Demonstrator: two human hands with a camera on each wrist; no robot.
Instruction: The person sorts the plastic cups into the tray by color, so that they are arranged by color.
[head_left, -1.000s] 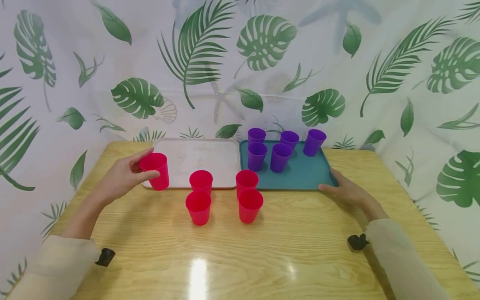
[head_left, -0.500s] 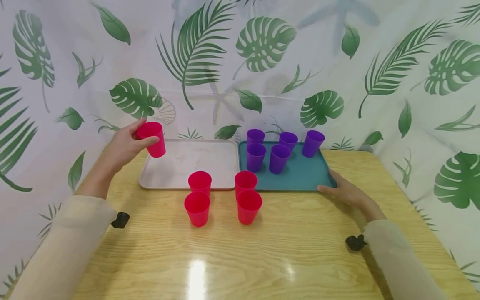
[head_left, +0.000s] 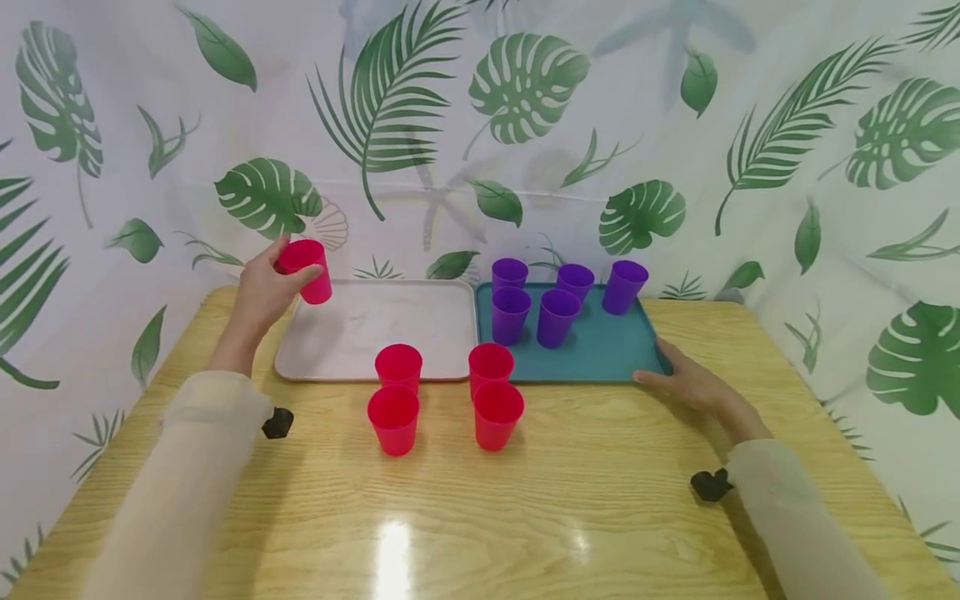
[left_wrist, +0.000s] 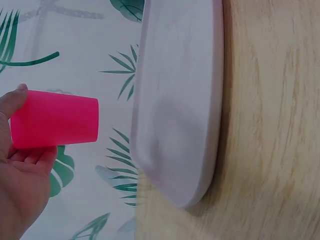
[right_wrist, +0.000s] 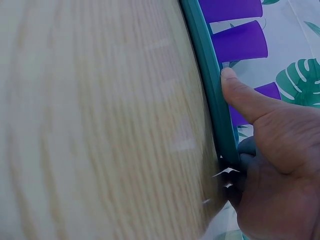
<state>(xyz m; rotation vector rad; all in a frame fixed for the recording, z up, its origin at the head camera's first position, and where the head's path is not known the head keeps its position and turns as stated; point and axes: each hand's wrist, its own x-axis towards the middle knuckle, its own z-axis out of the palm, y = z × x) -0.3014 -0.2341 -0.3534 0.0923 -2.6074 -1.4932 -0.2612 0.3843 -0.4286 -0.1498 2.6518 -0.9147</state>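
Observation:
My left hand [head_left: 264,287] pinches a red plastic cup [head_left: 309,275] near its rim, thumb in front and fingers behind. The cup is upright, raised over the back left corner of the white tray [head_left: 352,333]; in the left wrist view the cup [left_wrist: 60,119] appears sideways and a shadow falls on the tray [left_wrist: 175,100]. My right hand [head_left: 693,383] grips the front right corner of the teal tray [head_left: 600,358]. In the right wrist view its thumb [right_wrist: 240,92] lies over the tray rim [right_wrist: 212,85], with the other fingers partly hidden around the corner.
Several purple cups [head_left: 557,321] stand on the teal tray, toward its back and left. Several red cups [head_left: 393,423] stand on the wooden table [head_left: 585,517] in front of the trays. The trays sit side by side before a leaf-print cloth [head_left: 420,100].
My left hand has lifted the red cup from the front left of the white tray up and back over its far left corner. My right hand has stayed on the teal tray.

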